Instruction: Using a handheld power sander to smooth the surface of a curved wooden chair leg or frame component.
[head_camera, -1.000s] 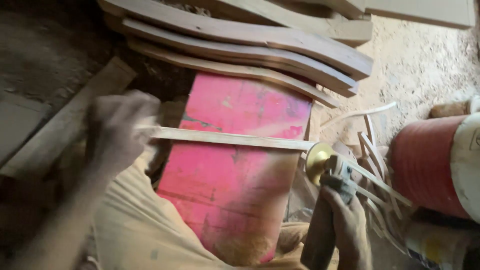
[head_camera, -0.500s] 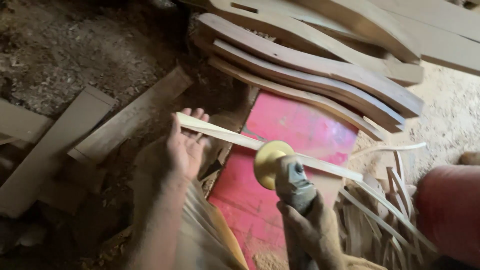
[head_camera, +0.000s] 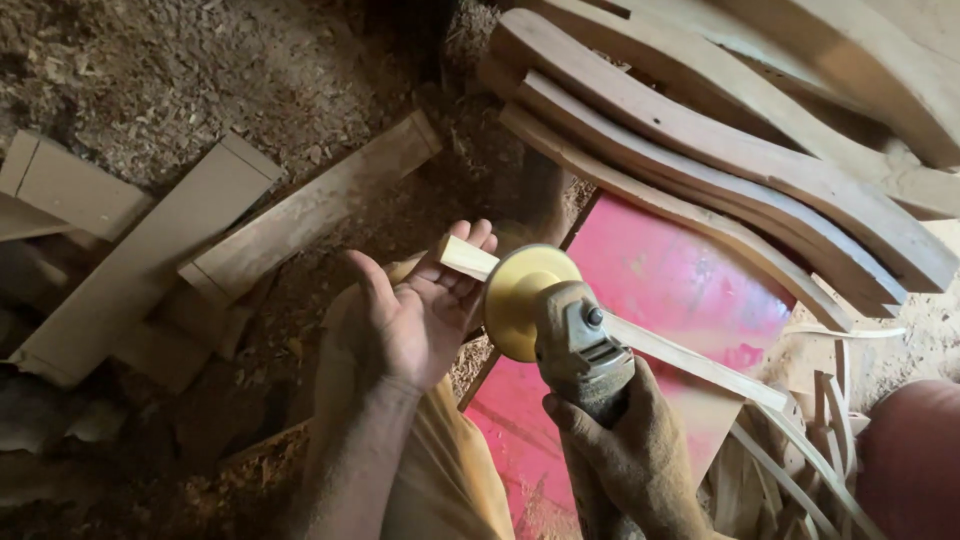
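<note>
Sawdust floor (head_camera: 150, 60) under scattered planks (head_camera: 310, 210)

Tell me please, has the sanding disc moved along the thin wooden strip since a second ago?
Yes. The sanding disc has travelled from the strip's far end, beyond the pink board, to the end in the left hand.
</note>
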